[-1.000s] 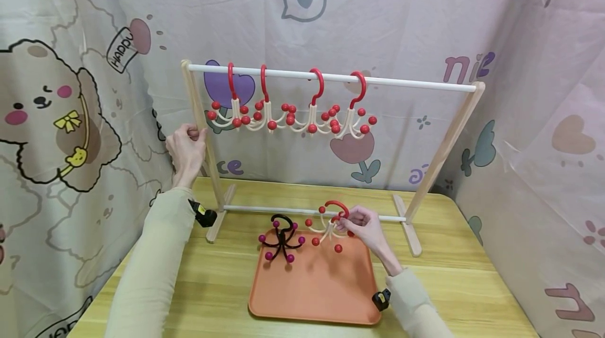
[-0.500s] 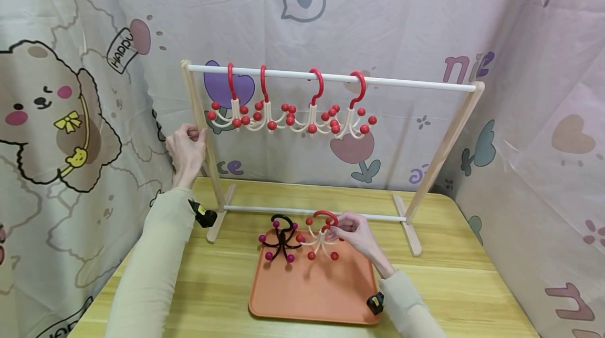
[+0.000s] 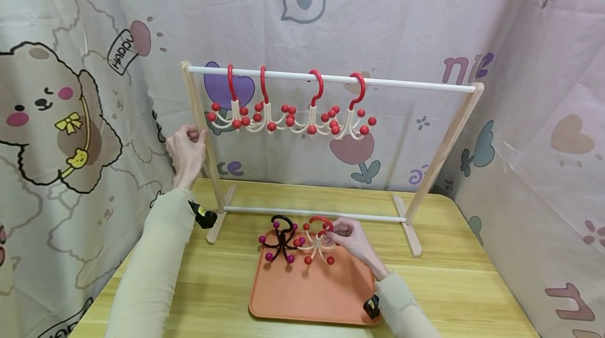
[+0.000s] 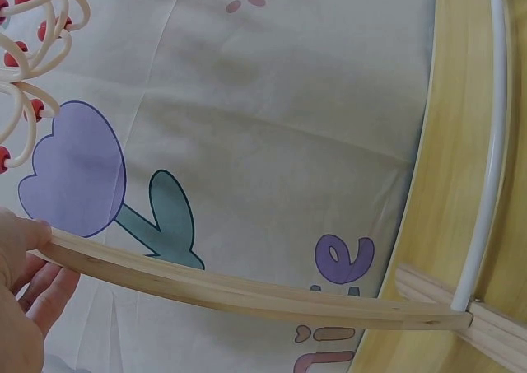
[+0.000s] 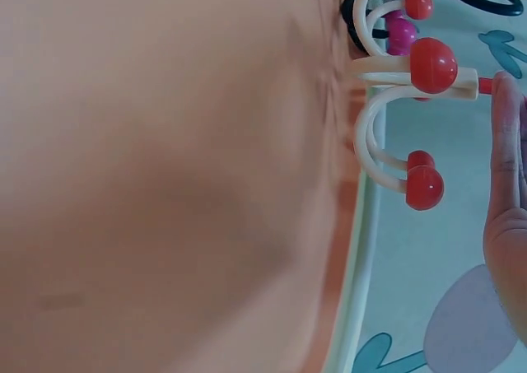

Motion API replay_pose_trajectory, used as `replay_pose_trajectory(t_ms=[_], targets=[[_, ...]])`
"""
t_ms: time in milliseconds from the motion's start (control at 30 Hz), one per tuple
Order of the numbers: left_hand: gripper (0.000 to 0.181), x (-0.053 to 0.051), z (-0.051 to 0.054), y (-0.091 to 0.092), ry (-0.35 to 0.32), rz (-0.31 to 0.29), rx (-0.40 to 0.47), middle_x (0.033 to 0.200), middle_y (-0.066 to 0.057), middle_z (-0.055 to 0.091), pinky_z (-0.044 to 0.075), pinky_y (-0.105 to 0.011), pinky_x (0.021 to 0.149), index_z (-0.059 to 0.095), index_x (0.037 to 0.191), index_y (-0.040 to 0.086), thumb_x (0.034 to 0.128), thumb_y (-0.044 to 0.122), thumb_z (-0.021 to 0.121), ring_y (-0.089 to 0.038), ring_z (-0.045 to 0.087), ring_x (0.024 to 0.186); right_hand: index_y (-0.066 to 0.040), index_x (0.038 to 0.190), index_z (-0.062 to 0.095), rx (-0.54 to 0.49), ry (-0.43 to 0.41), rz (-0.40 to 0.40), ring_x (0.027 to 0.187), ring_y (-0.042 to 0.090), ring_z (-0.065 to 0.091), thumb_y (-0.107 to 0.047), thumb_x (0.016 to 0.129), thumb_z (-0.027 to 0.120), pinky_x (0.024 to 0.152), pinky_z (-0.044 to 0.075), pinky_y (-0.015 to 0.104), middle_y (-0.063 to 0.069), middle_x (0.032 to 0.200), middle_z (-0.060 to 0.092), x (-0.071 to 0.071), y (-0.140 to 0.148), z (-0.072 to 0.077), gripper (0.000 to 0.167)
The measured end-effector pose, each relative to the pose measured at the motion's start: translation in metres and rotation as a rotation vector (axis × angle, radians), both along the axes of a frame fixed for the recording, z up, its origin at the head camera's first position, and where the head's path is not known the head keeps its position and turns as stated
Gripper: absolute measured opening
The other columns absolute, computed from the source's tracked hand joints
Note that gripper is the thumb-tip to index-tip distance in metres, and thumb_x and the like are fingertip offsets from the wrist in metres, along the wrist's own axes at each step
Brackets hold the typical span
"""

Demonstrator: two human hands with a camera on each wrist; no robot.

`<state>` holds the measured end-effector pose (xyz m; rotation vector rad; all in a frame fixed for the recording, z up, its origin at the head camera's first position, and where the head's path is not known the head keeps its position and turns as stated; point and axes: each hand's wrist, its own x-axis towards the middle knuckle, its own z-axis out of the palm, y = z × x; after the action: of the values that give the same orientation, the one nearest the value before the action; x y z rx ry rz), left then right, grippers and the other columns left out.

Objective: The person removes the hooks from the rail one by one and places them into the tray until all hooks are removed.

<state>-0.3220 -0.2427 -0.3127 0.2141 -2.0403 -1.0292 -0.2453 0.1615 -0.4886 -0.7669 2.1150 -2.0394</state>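
In the head view my left hand (image 3: 186,153) grips the left wooden post (image 3: 212,175) of the rack; the left wrist view shows fingers and thumb round that post (image 4: 247,295). My right hand (image 3: 352,241) pinches the base of the red hook on a cream hanger (image 3: 319,243) with red balls, over the upper part of the orange tray (image 3: 316,296). Just left of it, a black hanger (image 3: 282,241) with magenta balls lies on the tray. The right wrist view shows the cream hanger (image 5: 432,64) beside my right hand (image 5: 509,175).
Several red-hooked cream hangers (image 3: 312,112) hang from the rack's white top bar (image 3: 416,83), toward its left and middle. A lower white bar (image 3: 368,216) and the right post (image 3: 444,154) stand behind the tray on the wooden table (image 3: 454,275). Printed curtains surround the table.
My right hand has carried the cream hanger left and toward the front, nearer the black hanger. My left hand has stayed on the post.
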Motion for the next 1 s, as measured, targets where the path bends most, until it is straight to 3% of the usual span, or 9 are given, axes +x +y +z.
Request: replay_pose_trajectory(t_ms=[200,533,800,1000], targets=[[0.026,0.001,0.0,0.0,-0.009,-0.005,0.014,0.103,-0.029,0.071,0.039,-0.049,0.102,0.069,0.108,-0.009,0.0959,0.014,0.067,-0.044,0.06,0.103,0.02,0.101,0.058,-0.016,0.006,0.012,0.076,0.021,0.077,0.003,0.091,0.066,0.074,0.057,0.058,0.045,0.094,0.065,-0.001,0.0,-0.006,0.021],[0.026,0.0,0.0,0.0,-0.004,-0.003,0.006,0.102,-0.029,0.072,0.039,-0.049,0.102,0.069,0.107,-0.01,0.0954,0.014,0.068,-0.044,0.06,0.102,0.023,0.104,0.058,-0.039,-0.008,0.035,0.077,0.015,0.076,0.004,0.092,0.065,0.073,0.062,0.04,0.048,0.094,0.062,-0.001,0.002,-0.011,0.023],[0.026,0.001,0.0,0.0,0.0,-0.009,0.008,0.102,-0.03,0.071,0.038,-0.049,0.102,0.069,0.107,-0.01,0.0957,0.014,0.067,-0.045,0.059,0.102,0.022,0.104,0.058,-0.02,-0.024,0.021,0.077,0.019,0.077,0.004,0.092,0.065,0.075,0.058,0.055,0.047,0.095,0.063,-0.001,0.002,-0.011,0.023],[0.026,0.0,0.0,0.0,-0.002,-0.003,0.009,0.102,-0.029,0.072,0.039,-0.049,0.102,0.069,0.106,-0.009,0.0951,0.015,0.068,-0.044,0.061,0.101,0.021,0.104,0.059,-0.006,-0.026,0.009,0.075,0.016,0.076,0.003,0.091,0.066,0.074,0.058,0.055,0.046,0.095,0.064,-0.002,0.002,-0.012,0.023]])
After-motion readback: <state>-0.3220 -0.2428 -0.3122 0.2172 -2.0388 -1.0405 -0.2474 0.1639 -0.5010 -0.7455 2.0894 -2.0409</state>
